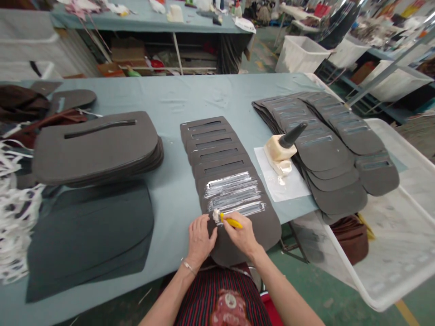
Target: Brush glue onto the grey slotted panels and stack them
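My right hand [240,232] grips a yellow-handled brush [232,222], its bristles loaded with white paste. The bristles touch the nearest of several overlapping dark grey slotted panels [249,233], laid in a staggered row in front of me. White streaks surround the slots of the nearer panels; the farther ones look mostly unmarked. My left hand [201,237] rests on the left edge of the nearest panel, fingers apart and holding nothing. To the right, a cream block-shaped container with a black cone-shaped top [280,147] stands on a white sheet [268,183] with white paste around it.
At left lie a stack of slotted grey panels [98,145], dark green-grey sheets [91,231] and white straps [13,222]. Fanned panels with streaked slots [322,149] cover the table's right side. A white plastic bin [404,253] stands beyond that edge, with brown pieces [350,237].
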Action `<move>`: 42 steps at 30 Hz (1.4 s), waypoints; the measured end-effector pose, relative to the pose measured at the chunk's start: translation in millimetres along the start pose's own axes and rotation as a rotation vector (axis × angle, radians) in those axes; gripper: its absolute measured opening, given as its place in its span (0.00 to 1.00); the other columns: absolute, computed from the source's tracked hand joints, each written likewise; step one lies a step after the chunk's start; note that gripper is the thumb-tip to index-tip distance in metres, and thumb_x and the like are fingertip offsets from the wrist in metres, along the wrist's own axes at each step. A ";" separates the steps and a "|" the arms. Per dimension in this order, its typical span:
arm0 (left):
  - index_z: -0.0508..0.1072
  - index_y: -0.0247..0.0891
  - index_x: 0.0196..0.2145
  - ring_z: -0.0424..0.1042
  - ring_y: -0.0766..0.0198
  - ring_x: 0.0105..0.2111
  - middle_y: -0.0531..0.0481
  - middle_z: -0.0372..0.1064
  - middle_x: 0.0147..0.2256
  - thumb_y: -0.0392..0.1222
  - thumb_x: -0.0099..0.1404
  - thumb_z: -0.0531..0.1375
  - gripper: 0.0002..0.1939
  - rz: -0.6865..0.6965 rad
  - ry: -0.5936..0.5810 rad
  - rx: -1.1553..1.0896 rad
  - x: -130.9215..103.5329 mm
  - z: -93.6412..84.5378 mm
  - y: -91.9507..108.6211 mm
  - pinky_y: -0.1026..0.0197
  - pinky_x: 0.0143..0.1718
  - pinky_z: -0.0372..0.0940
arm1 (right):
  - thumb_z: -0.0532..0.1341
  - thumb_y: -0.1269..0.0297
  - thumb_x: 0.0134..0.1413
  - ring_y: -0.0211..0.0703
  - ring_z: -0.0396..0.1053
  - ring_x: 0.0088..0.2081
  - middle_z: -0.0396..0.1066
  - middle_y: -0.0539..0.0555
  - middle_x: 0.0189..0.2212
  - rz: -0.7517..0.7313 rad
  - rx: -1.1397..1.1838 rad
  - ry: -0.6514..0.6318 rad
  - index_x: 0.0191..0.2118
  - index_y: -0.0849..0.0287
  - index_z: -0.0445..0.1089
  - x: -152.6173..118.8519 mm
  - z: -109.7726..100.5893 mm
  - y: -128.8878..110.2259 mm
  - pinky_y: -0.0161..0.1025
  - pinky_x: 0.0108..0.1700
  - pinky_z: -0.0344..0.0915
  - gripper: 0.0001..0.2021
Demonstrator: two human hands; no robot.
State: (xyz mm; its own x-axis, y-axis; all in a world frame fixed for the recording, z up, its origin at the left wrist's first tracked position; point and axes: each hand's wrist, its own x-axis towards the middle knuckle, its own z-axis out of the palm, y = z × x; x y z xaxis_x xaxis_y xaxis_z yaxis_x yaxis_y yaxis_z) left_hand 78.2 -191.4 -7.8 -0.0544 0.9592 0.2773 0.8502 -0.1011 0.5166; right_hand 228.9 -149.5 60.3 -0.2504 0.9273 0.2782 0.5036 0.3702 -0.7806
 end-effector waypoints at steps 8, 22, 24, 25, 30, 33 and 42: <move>0.62 0.36 0.47 0.63 0.51 0.50 0.39 0.65 0.48 0.42 0.62 0.54 0.16 0.002 0.028 0.000 -2.7 4.3 -2.3 0.46 0.53 0.55 | 0.57 0.61 0.54 0.42 0.69 0.32 0.72 0.54 0.30 0.186 -0.256 0.328 0.31 0.58 0.71 -1.7 -95.6 67.6 0.37 0.38 0.64 0.08; 0.63 0.37 0.45 0.63 0.51 0.49 0.40 0.65 0.47 0.44 0.62 0.55 0.14 -0.010 0.033 -0.002 -2.1 5.9 -1.6 0.48 0.51 0.56 | 0.57 0.58 0.54 0.41 0.68 0.31 0.72 0.53 0.29 0.209 -0.298 0.334 0.30 0.58 0.71 -7.7 -110.7 79.6 0.37 0.37 0.63 0.10; 0.65 0.39 0.43 0.63 0.52 0.48 0.42 0.66 0.46 0.43 0.62 0.55 0.12 -0.033 0.019 0.002 1.3 2.0 -0.6 0.48 0.51 0.56 | 0.57 0.59 0.54 0.41 0.68 0.32 0.71 0.53 0.29 0.201 -0.298 0.368 0.30 0.58 0.71 1.4 -112.3 78.2 0.37 0.38 0.63 0.10; 0.66 0.40 0.42 0.63 0.53 0.48 0.43 0.67 0.46 0.43 0.62 0.55 0.11 -0.046 0.016 0.003 3.7 0.0 -0.3 0.49 0.51 0.56 | 0.57 0.60 0.55 0.41 0.68 0.32 0.71 0.53 0.29 0.184 -0.260 0.358 0.31 0.58 0.71 5.7 -101.4 70.1 0.37 0.38 0.63 0.09; 0.68 0.41 0.43 0.63 0.54 0.51 0.44 0.67 0.46 0.42 0.63 0.54 0.11 -0.028 0.035 0.010 16.8 -3.1 -2.9 0.48 0.52 0.55 | 0.56 0.62 0.57 0.40 0.69 0.34 0.72 0.52 0.31 0.030 -0.024 0.119 0.35 0.56 0.71 18.9 -2.5 11.7 0.35 0.39 0.63 0.08; 0.68 0.41 0.42 0.63 0.53 0.51 0.43 0.68 0.46 0.42 0.63 0.54 0.10 0.013 0.027 0.012 18.8 0.7 -7.1 0.47 0.52 0.54 | 0.56 0.62 0.56 0.40 0.69 0.35 0.73 0.52 0.32 0.001 -0.022 0.025 0.35 0.56 0.71 25.6 5.8 19.8 0.35 0.39 0.63 0.08; 0.69 0.41 0.41 0.64 0.54 0.49 0.45 0.69 0.44 0.42 0.63 0.54 0.10 -0.067 0.055 -0.002 27.6 -2.3 -6.6 0.49 0.51 0.55 | 0.57 0.58 0.54 0.39 0.66 0.29 0.70 0.51 0.27 0.226 -0.257 0.381 0.31 0.58 0.70 47.6 -81.0 70.5 0.34 0.34 0.61 0.10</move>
State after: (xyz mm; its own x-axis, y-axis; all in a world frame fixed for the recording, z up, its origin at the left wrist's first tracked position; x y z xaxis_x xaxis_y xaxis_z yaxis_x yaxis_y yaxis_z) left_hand 69.9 -164.9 -1.8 -0.1402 0.9480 0.2857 0.8428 -0.0372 0.5370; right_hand 319.4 -74.8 63.9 0.1829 0.9225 0.3400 0.7093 0.1157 -0.6953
